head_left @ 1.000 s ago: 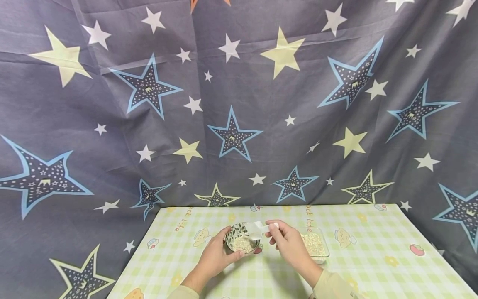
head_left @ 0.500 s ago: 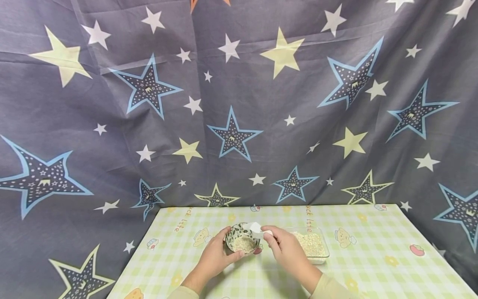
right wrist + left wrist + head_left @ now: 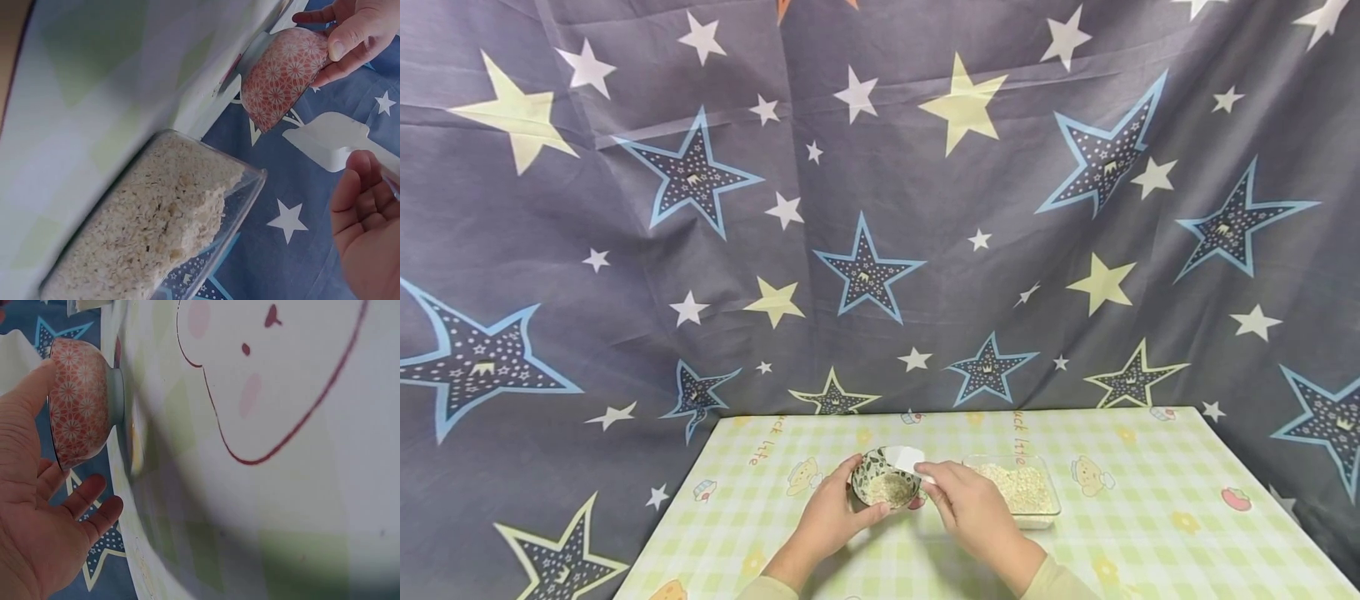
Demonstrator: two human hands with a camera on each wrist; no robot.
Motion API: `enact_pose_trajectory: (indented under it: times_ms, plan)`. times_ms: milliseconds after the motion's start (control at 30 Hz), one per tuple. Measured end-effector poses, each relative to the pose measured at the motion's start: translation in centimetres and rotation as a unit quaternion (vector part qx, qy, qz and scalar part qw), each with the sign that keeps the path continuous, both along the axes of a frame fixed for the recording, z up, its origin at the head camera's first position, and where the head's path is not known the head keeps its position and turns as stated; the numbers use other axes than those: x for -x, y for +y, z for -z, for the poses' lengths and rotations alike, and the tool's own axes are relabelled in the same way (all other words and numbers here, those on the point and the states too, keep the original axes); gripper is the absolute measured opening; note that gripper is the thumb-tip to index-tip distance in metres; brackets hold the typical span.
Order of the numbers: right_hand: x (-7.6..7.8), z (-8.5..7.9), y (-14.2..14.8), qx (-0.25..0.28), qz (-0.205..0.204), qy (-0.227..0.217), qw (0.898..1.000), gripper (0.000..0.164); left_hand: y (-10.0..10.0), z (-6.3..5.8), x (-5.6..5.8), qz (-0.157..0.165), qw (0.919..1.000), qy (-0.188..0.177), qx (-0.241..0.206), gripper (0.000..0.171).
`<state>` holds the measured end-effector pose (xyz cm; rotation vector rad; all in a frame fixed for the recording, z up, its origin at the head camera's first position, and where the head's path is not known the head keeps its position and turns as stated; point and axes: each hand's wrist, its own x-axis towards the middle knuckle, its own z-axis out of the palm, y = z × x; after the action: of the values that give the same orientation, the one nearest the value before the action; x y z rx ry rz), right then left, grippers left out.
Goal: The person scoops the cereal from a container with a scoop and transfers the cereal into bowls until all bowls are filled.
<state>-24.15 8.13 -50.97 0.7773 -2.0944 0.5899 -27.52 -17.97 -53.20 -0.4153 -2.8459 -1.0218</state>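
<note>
Green-checked tablecloth [image 3: 1135, 546] beneath bowl [image 3: 80, 403] and oats [image 3: 150, 206], grey star-printed curtain [image 3: 917, 187] behind

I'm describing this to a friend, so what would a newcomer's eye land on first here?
Probably the dark star-printed backdrop, which fills most of the head view. Next, low in the middle, the fingers of the left hand hold a red-patterned bowl, with a white scoop in the right hand above it. To the bowl's right, a clear container of oat-like flakes stands on the green-checked tablecloth.
</note>
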Motion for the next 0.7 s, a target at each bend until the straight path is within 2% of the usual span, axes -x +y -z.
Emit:
enact_pose_trajectory:
  times_ms: [133,233,367,467,567,633,700]
  plan:
    - [0.05,0.02,-0.01,-0.015,-0.004,0.028,0.999,0.023,-0.04,0.09,0.03,0.001,1.0,0.002,-0.001,0.1]
    - [0.05,0.08,-0.03,-0.011,-0.004,0.025,1.0,0.022,-0.03,0.13,0.08,0.002,1.0,0.007,0.0,0.1]
    - [-0.05,0.09,-0.04,0.024,0.001,-0.014,1.0,0.024,0.0,0.07,0.08,0.002,1.0,0.006,-0.003,0.1]
    - [-0.23,0.03,0.02,0.072,-0.001,-0.071,0.995,0.024,0.02,0.07,0.06,0.0,1.0,0.003,-0.006,0.1]
    - [-0.37,-0.04,0.14,0.135,-0.013,-0.141,0.981,0.022,0.0,0.06,0.02,-0.001,1.0,0.001,-0.006,0.1]
    - [-0.44,-0.11,0.2,0.188,-0.023,-0.192,0.963,0.021,-0.02,0.03,0.01,0.0,1.0,0.002,-0.004,0.1]
    - [-0.45,-0.28,0.24,0.244,-0.03,-0.238,0.94,0.02,-0.02,0.0,0.03,0.0,1.0,0.003,-0.004,0.1]
